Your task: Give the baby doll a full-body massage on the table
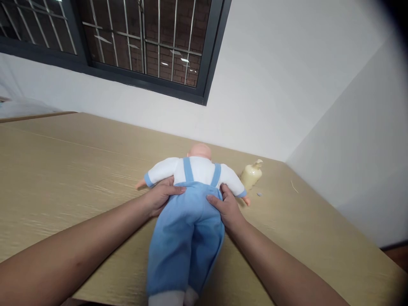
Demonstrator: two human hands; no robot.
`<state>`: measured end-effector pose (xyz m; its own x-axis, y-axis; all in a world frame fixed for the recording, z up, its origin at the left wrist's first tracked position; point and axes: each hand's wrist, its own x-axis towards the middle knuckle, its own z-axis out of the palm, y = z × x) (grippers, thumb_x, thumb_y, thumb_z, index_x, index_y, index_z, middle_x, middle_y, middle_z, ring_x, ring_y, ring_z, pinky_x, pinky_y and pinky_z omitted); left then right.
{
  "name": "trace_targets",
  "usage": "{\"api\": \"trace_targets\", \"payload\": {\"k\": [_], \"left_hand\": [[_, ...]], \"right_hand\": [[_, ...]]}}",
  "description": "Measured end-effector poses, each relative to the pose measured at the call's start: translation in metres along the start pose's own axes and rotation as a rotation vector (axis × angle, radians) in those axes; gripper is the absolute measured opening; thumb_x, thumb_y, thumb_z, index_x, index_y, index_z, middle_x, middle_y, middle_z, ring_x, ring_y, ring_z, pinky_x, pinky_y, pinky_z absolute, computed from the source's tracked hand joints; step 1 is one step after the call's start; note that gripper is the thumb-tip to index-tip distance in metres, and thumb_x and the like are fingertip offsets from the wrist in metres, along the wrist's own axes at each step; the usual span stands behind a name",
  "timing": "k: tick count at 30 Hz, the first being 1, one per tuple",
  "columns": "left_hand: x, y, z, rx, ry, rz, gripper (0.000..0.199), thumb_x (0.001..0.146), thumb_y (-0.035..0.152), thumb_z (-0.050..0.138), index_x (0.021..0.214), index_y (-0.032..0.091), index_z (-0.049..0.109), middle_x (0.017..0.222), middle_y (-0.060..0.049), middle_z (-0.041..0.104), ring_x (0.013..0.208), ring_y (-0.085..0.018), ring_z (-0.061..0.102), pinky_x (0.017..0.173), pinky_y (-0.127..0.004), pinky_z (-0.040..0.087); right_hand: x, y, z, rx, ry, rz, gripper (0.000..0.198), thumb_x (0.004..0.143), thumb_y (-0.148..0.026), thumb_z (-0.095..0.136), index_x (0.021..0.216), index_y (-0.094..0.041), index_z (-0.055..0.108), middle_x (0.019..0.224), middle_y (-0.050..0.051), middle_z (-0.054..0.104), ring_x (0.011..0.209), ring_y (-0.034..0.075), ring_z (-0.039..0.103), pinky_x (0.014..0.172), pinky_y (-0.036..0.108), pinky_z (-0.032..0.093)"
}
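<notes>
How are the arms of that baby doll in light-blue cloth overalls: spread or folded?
Spread: on the doll, both white cloth sleeves stick out to opposite sides.

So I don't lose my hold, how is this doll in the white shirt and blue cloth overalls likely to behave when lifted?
The doll will probably bend softly, as its overalls show loose creases. Their cloth likely gives decent grip where the left hand and right hand hold it. The smooth head may be slicker.
</notes>
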<state>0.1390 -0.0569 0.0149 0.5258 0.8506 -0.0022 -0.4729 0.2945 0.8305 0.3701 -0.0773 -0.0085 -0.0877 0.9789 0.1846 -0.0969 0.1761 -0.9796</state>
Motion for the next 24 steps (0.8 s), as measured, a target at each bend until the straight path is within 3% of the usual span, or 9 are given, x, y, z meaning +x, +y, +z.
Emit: {"api": "trace_targets", "payload": {"k": [6,12,17,20,24], "left_hand": [[0.007,-0.008,-0.012,0.044,0.031,-0.022,0.056,0.072,0.019,0.084,0.124,0.011,0.063,0.107,-0.016,0.075,0.093,-0.03,0.073,0.082,-0.038,0.056],[0.011,-0.014,-0.022,0.264,0.065,0.057,0.057,0.075,0.037,0.084,0.123,0.013,0.064,0.115,-0.016,0.073,0.109,-0.033,0.067,0.092,-0.043,0.052],[0.011,-0.012,-0.022,0.572,0.121,0.123,0.053,0.083,0.049,0.073,0.121,0.013,0.065,0.12,-0.016,0.071,0.118,-0.034,0.063,0.091,-0.043,0.052],[0.01,-0.007,-0.022,0.844,0.197,0.146,0.051,0.086,0.055,0.065,0.117,0.014,0.065,0.122,-0.015,0.07,0.113,-0.033,0.065,0.089,-0.042,0.052],[0.008,-0.002,-0.018,1.196,0.312,0.15,0.045,0.09,0.057,0.057,0.106,0.016,0.066,0.11,-0.012,0.072,0.101,-0.031,0.067,0.084,-0.042,0.05]], "right_hand": [[0.003,0.008,-0.007,-0.159,0.041,0.006,0.05,0.073,-0.047,0.082,0.108,-0.023,0.057,0.113,0.005,0.068,0.103,0.025,0.064,0.088,0.037,0.055],[0.006,0.009,-0.012,-0.274,0.061,0.033,0.05,0.072,-0.052,0.081,0.104,-0.021,0.056,0.103,0.005,0.069,0.098,0.026,0.064,0.083,0.036,0.054],[0.008,0.007,-0.012,-0.361,0.066,0.063,0.047,0.076,-0.057,0.077,0.1,-0.021,0.056,0.099,0.004,0.068,0.095,0.025,0.063,0.081,0.034,0.052],[0.008,0.005,-0.013,-0.442,0.064,0.078,0.047,0.077,-0.06,0.073,0.097,-0.021,0.055,0.093,0.002,0.066,0.09,0.024,0.062,0.076,0.033,0.051],[0.008,0.002,-0.014,-0.531,0.05,0.092,0.046,0.079,-0.063,0.068,0.093,-0.021,0.055,0.089,0.001,0.065,0.086,0.023,0.061,0.074,0.032,0.048]]}}
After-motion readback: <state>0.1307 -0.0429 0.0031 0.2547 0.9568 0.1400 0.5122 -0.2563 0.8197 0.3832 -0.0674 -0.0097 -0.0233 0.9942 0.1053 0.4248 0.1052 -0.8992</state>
